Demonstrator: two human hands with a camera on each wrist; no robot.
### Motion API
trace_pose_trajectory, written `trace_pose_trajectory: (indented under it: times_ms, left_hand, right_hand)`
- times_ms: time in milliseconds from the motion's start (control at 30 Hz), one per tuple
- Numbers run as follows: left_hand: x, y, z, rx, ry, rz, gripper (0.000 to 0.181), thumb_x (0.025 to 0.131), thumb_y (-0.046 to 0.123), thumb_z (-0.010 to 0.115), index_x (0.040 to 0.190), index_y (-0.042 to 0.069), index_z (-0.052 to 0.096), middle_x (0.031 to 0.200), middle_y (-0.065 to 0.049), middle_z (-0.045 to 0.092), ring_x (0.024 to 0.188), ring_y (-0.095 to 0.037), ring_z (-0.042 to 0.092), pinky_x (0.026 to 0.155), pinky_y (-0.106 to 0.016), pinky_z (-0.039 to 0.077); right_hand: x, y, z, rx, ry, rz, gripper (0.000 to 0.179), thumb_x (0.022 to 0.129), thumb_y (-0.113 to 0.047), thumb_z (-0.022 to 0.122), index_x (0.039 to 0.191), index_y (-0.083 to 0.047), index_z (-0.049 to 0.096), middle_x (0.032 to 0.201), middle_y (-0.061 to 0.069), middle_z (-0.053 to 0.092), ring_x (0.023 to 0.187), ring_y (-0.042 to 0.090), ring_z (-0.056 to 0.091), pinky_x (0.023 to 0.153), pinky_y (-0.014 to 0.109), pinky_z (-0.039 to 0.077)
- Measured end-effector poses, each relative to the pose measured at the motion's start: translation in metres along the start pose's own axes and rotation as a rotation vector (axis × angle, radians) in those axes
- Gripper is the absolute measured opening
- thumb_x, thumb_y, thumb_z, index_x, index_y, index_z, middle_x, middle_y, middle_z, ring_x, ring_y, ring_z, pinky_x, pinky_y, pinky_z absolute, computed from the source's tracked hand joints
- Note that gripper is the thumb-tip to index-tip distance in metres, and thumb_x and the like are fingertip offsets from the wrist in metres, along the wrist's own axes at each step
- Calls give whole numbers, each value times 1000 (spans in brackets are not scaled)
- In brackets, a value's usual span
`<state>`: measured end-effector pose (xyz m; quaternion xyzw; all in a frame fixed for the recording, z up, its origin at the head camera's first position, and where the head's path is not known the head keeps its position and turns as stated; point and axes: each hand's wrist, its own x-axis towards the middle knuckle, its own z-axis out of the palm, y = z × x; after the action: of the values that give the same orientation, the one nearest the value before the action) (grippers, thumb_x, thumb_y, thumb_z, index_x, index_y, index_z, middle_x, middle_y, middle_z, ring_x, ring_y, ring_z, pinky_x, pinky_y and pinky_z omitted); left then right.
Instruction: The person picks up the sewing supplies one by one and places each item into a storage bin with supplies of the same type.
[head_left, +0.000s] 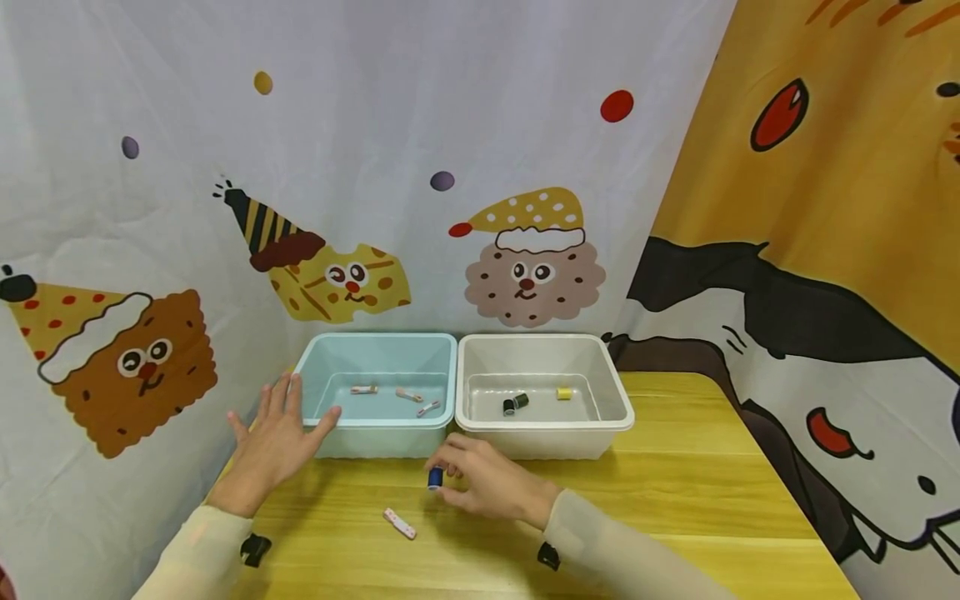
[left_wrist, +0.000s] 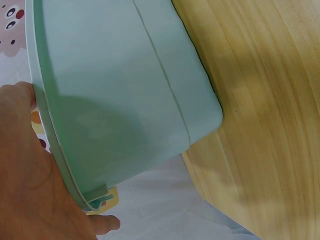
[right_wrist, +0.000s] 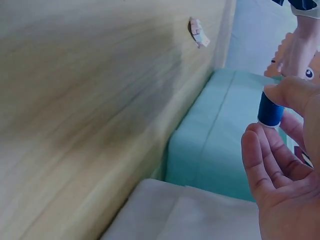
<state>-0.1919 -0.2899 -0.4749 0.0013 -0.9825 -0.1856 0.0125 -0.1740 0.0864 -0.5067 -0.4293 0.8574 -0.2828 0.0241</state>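
Between thumb and fingertips, my right hand pinches a small spool of blue thread, held over the table just in front of the bins. My left hand has its fingers spread at the front left corner of the light blue bin, fingers along its rim in the left wrist view. On the table below the spool lies a slim white clip-like piece with pink marks. Three similar small pieces lie inside the blue bin.
A white bin stands against the blue bin's right side. Inside it are a yellow spool and two dark spools. Both bins stand on a wooden table, with a printed cloth hanging behind.
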Motion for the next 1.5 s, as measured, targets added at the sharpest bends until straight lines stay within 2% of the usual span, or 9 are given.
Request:
trace_pose_trajectory:
  times_ms: [267, 500, 767, 900, 1033, 1233, 1500]
  left_hand:
    - [1, -1, 2, 1, 2, -2, 124, 112, 88, 40, 185, -5, 4, 192, -36, 4, 176, -68, 2, 120, -105, -9]
    - [1, 0, 0, 9, -4, -4, 124, 112, 88, 39, 185, -5, 3, 193, -36, 2, 176, -69, 1, 120, -105, -8]
    - [1, -1, 1, 8, 9, -4, 123, 112, 87, 41, 185, -6, 6, 192, -37, 5, 175, -69, 3, 120, -105, -8]
    - [0, 0, 0, 9, 5, -5, 123, 112, 88, 41, 185, -5, 6, 192, -37, 5, 176, -69, 3, 121, -105, -8]
    - [-1, 2, -1, 9, -1, -4, 124, 112, 88, 41, 185, -5, 6, 192, -36, 4, 176, -68, 3, 121, -105, -8]
    - [0, 1, -1, 10, 0, -3, 124, 112, 88, 40, 185, -5, 5, 192, -37, 3, 176, -68, 2, 121, -105, -8]
    - [1, 0, 0, 10, 1, -2, 124, 112, 88, 40, 185, -5, 4, 192, -36, 4, 176, -69, 3, 120, -105, -8]
  right_hand:
    - [-1, -6, -15, -18, 30, -38, 33, 107, -14, 86, 140, -10, 80, 120, 2, 73, 108, 14, 76, 96, 13, 63]
    - [0, -12, -27, -48, 50, -71, 31, 109, -16, 85, 140, -13, 80, 123, 2, 75, 107, 17, 77, 96, 14, 63]
    - [4, -15, -41, -76, 84, -107, 33, 106, -13, 87, 139, -9, 80, 127, 3, 78, 104, 11, 76, 93, 14, 63]
    - [7, -15, -47, -114, 110, -137, 33, 105, -12, 88, 137, -6, 80, 124, 5, 79, 101, 16, 79, 89, 15, 64]
    - [10, -15, -54, -148, 133, -139, 33, 104, -13, 89, 136, -8, 81, 122, 4, 78, 100, 17, 79, 88, 18, 65]
    - [14, -15, -65, -143, 133, -123, 34, 105, -13, 89, 137, -7, 79, 121, 4, 77, 101, 12, 77, 89, 12, 62]
    - [16, -14, -72, -152, 153, -127, 33, 105, -15, 89, 136, -8, 80, 120, 5, 78, 99, 10, 77, 90, 12, 63]
